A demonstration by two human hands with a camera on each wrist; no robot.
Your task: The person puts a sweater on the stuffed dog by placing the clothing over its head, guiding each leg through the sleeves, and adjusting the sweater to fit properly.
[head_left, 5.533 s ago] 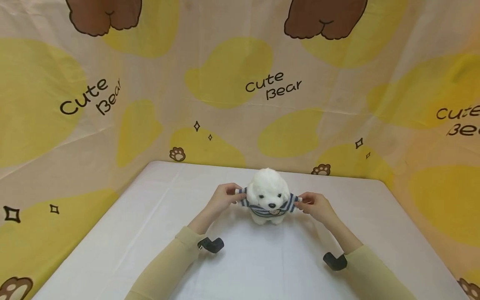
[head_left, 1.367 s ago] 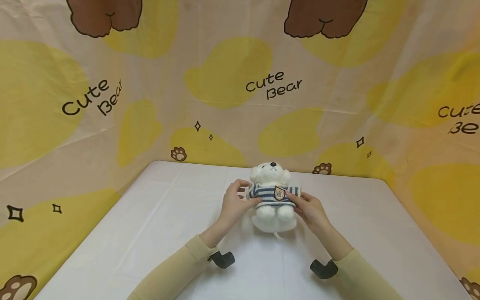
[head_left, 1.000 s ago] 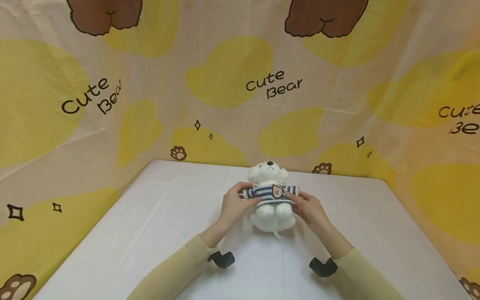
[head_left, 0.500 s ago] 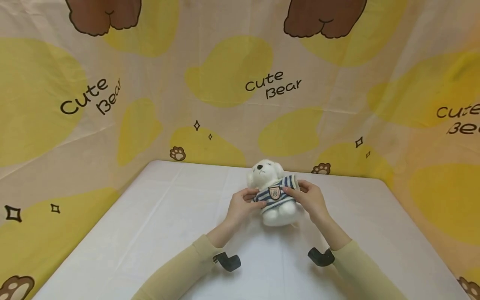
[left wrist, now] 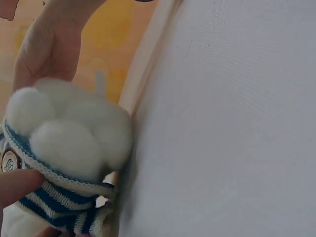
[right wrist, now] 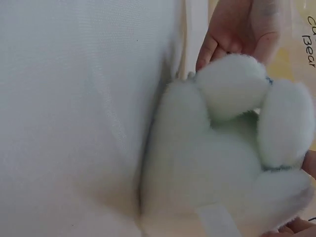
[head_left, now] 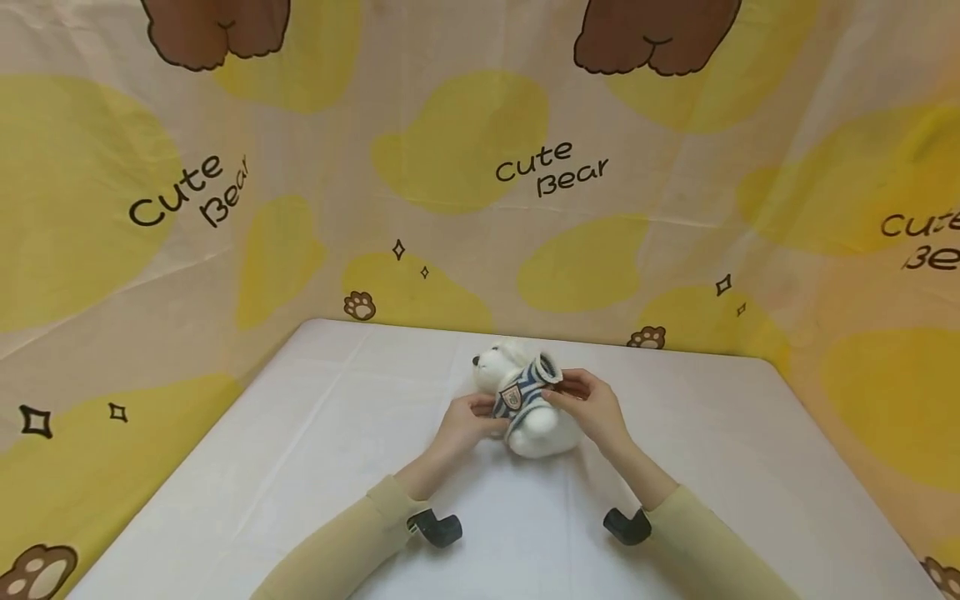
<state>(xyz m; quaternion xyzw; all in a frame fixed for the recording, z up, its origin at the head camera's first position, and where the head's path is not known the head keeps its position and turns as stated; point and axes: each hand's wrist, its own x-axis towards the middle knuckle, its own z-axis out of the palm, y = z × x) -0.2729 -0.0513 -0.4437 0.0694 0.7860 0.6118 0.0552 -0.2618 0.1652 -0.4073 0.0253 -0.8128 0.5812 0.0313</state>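
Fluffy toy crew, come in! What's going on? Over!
Left hand and right hand both hold the fluffy toy. Toy tilted, nose toward person's left. Nothing seen blocking either hand.

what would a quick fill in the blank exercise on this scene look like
The left hand and right hand both hold a toy with ____ fur.
Its striped shirt combines white with ____.
Between left and right, its nose points ____ in the head view.
The backdrop reads "Cute ____".

Missing words: white; blue; left; Bear.

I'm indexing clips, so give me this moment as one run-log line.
left hand: pinches shirt | right hand: grips toy | toy: tilted, nose toward person's left | badge: visible
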